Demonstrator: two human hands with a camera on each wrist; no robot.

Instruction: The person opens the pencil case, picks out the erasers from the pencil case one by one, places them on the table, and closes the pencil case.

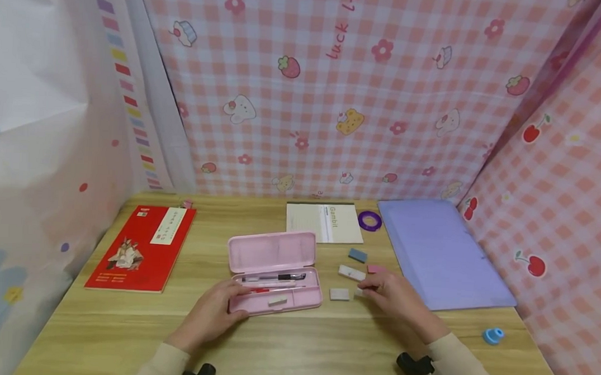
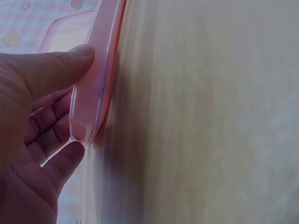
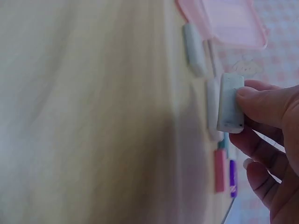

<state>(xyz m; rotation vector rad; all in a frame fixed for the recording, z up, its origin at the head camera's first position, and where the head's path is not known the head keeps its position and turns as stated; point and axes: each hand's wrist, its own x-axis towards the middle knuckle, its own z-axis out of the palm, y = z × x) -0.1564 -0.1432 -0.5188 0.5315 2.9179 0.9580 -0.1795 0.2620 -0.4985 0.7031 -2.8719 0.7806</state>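
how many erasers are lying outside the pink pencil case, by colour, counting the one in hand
white erasers: 3 (another lying at, one pinched by the right hand)
pink eraser: 1
blue eraser: 1
total: 5

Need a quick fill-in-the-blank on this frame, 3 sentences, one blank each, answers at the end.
1. The left hand holds the front edge of the open ____ pencil case.
2. The right hand pinches a small white ____ between thumb and fingers.
3. The red book lies on the table to the ____ of the pencil case, as the head view shows it.

Missing words: pink; eraser; left
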